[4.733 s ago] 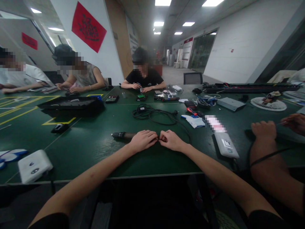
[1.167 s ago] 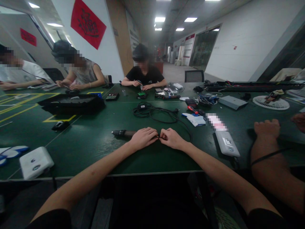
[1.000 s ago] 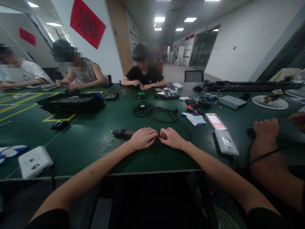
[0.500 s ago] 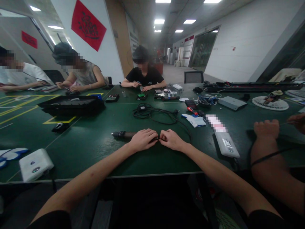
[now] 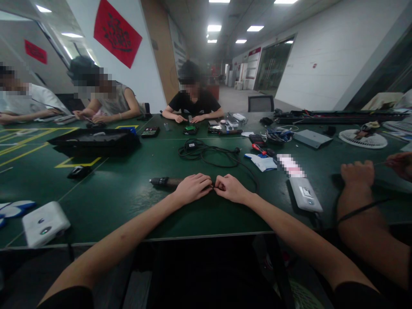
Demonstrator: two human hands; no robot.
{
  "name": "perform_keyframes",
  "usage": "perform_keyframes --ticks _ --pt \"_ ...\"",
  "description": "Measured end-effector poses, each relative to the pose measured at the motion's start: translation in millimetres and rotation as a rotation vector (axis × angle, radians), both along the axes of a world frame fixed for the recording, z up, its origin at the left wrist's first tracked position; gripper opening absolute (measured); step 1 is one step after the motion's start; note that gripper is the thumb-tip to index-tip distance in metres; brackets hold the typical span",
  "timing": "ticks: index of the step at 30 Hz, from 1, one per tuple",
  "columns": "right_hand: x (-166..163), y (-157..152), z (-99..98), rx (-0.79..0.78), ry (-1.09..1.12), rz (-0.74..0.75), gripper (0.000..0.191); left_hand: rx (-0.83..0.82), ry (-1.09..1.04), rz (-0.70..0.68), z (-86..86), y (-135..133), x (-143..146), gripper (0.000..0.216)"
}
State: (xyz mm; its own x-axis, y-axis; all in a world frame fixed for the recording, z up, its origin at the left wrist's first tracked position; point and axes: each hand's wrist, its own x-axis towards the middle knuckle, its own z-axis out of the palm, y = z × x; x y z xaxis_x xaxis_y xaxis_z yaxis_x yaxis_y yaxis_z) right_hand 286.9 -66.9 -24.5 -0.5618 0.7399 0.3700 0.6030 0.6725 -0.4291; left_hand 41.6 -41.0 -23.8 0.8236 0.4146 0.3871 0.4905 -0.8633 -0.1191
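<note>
A green table (image 5: 154, 161) is carrying a black tray (image 5: 93, 149) on the left. Beyond the hands, a coiled black cable (image 5: 193, 148) is occupying the centre. A cylindrical tool (image 5: 165, 182) is lying under the grasping left hand (image 5: 193, 187); the right hand (image 5: 232, 189) is pinching a small, mostly hidden part (image 5: 212, 186).
</note>
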Motion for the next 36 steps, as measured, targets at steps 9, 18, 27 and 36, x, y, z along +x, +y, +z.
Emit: perform_keyframes --ticks 9,18,27,36 --pt "-0.1 -1.4 2.8 -0.002 -0.008 0.001 0.012 0.008 0.002 -0.015 1.9 -0.4 0.6 0.023" --pt "-0.6 -2.7 4.6 -0.005 -0.012 0.000 0.011 -0.006 -0.020 -0.017 1.2 -1.2 -0.3 0.023" --pt "0.2 -0.5 1.7 -0.006 -0.014 -0.006 0.012 0.005 -0.013 -0.019 0.6 1.0 0.6 0.022" --pt "-0.6 -2.6 3.5 -0.004 -0.018 -0.007 0.011 0.004 0.005 -0.033 -0.4 -0.5 -1.2 0.023"
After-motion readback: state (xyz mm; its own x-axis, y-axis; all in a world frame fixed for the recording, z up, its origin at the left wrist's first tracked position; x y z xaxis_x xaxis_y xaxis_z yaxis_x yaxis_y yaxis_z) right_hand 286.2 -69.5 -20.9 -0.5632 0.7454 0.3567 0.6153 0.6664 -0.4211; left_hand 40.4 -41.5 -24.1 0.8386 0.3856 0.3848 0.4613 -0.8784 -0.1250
